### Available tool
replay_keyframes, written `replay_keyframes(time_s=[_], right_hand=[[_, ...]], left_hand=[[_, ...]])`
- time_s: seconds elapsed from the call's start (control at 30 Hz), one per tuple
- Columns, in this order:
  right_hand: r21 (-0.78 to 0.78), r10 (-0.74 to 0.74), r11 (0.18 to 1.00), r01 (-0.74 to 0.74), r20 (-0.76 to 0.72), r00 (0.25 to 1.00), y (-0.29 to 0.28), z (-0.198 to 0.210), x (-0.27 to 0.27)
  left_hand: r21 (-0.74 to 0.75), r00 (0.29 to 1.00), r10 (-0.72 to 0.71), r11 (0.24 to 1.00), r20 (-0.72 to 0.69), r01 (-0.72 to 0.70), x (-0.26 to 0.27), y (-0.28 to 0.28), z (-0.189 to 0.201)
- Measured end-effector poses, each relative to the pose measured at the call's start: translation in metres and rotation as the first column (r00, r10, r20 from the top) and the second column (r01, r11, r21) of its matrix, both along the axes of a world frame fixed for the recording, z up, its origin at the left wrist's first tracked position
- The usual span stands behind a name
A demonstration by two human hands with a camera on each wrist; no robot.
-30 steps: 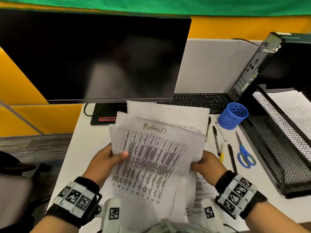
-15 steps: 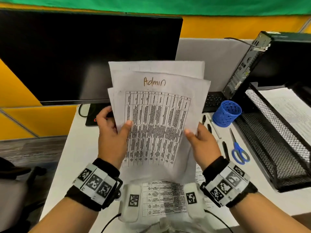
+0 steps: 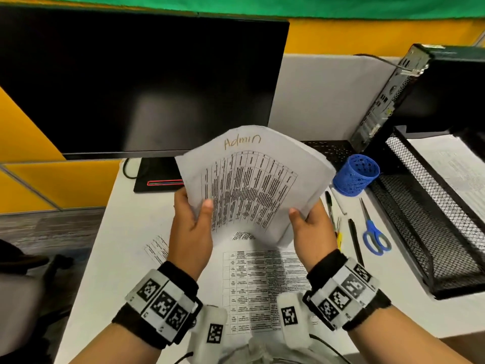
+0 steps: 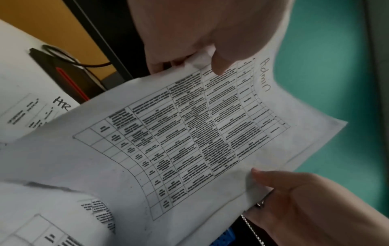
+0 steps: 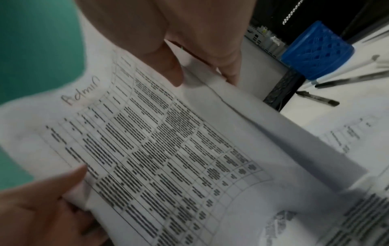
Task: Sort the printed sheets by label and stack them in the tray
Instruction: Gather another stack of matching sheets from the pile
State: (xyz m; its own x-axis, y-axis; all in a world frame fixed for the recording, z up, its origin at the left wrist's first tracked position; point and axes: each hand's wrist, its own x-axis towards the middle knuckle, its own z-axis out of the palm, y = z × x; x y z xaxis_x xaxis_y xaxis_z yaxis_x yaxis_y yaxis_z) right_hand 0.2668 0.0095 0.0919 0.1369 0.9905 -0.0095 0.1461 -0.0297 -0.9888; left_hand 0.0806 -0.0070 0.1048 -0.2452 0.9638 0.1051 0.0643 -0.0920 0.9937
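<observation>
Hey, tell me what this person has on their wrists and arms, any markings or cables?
Both forearms are bare, with no sleeves. Each wrist carries a black fabric band fronted by white panels printed with square black-and-white coded tags. A white padded block with one such tag hangs under each wrist. Thin dark cables trail from them.

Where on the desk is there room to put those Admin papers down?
Bare desk lies left of the left hand, below the monitor base. The right side is crowded: pens, scissors, blue cup, mesh tray.
</observation>
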Motion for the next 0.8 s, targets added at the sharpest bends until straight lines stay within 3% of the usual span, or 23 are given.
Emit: replay_keyframes(time_s=[0.17,0.37,0.53,0.67,0.8], right_hand=[[0.005,-0.019,1.000,0.020,-0.013,1.000,0.005,-0.001,-0.009],[-0.114,0.034,0.992,-0.052,-0.150,0.988,0.013,-0.006,-0.011],[-0.104,0.086,0.988,-0.112,-0.230,0.969,0.025,-0.003,0.010],[-0.102,0.156,0.979,-0.177,-0.191,0.969,0.029,-0.004,0.010],[-0.127,0.128,0.981,-0.147,-0.147,0.981,0.030,-0.007,0.004]], left_hand=[[-0.061,0.994,0.086,0.995,0.074,-0.081,0.004,0.012,-0.011],[-0.171,0.997,0.077,0.982,0.001,-0.076,0.006,0.023,-0.025],[-0.191,0.994,0.075,0.980,0.083,-0.058,-0.012,0.027,-0.022],[-0.213,0.986,0.019,0.977,0.163,0.017,-0.013,0.027,-0.022],[-0.233,0.997,-0.030,0.971,0.071,0.046,-0.004,0.029,-0.022]])
